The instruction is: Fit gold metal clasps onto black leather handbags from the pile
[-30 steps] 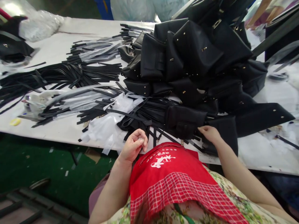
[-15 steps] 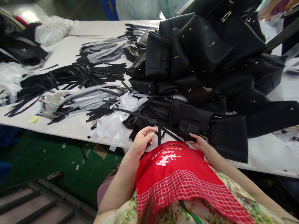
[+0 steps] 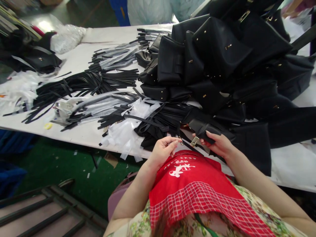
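Note:
Close to my apron, my left hand (image 3: 166, 150) is closed in a pinch at a small metal clasp (image 3: 181, 141) by a thin black strap. My right hand (image 3: 218, 144) grips the edge of a black handbag (image 3: 203, 130), thumb on top and fingers beneath. A gold rectangular buckle (image 3: 195, 141) shows at this edge, beside the right fingertips. The clasp and the buckle are a short way apart. Part of the handbag is hidden under the right hand and among other dark pieces.
A big pile of black bags (image 3: 217, 49) fills the table's right side. Bundles of black straps (image 3: 98, 80) lie to the left, some in clear plastic. White wrapping scraps (image 3: 123, 135) and a yellow tape roll (image 3: 48, 125) lie near the front edge of the white table (image 3: 74, 131).
My right hand has lifted and turned the handbag's edge, bringing the gold buckle into view. My left hand has moved right, towards the buckle, and is now at the metal clasp.

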`<state>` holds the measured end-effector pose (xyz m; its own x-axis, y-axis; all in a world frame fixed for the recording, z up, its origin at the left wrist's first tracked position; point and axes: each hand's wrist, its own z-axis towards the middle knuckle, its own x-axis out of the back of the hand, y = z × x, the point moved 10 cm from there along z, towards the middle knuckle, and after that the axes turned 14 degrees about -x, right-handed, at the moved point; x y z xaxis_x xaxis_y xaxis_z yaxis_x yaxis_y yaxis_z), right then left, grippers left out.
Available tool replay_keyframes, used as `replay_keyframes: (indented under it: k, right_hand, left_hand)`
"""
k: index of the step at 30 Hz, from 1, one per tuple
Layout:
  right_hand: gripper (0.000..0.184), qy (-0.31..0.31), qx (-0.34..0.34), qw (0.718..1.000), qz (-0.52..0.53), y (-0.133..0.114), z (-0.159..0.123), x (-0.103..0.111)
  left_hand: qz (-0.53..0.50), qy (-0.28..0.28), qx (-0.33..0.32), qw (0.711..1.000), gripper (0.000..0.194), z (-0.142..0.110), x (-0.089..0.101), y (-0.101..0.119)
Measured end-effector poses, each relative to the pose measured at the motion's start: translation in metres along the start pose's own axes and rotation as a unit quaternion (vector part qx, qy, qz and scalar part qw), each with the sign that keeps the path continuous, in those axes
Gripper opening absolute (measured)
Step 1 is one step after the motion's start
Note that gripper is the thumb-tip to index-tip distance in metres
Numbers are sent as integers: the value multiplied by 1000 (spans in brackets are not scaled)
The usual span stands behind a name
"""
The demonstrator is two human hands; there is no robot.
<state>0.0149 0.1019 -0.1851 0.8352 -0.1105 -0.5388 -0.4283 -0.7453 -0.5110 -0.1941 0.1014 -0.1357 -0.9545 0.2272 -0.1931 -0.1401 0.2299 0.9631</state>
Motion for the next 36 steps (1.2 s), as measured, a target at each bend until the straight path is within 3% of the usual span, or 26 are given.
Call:
replay_keyframes:
  k: [6,15,20,28,36]
  right_hand:
    - [25,-18,-57,998,23,19,-20,-25]
    - [22,-28,-67,996,48,28,-29,-46]
    - [20,-19,-46,997,59,21,-32,-51]
    - [20,14,-24,999,45,20,-34,-53]
    - [21,15,-25,997,65,21,-33,-51]
  left_hand:
    - [146,-26,-92,985,22,2,-10,36]
    - [243,-99,-144,954,20,-5,-30,52]
    - [254,-97,-114,956,23,-5,-30,52]
    - [208,-91,-29,973,25,-6,-31,29]
    - [238,-56,-52,968,20,-3,-25,32]
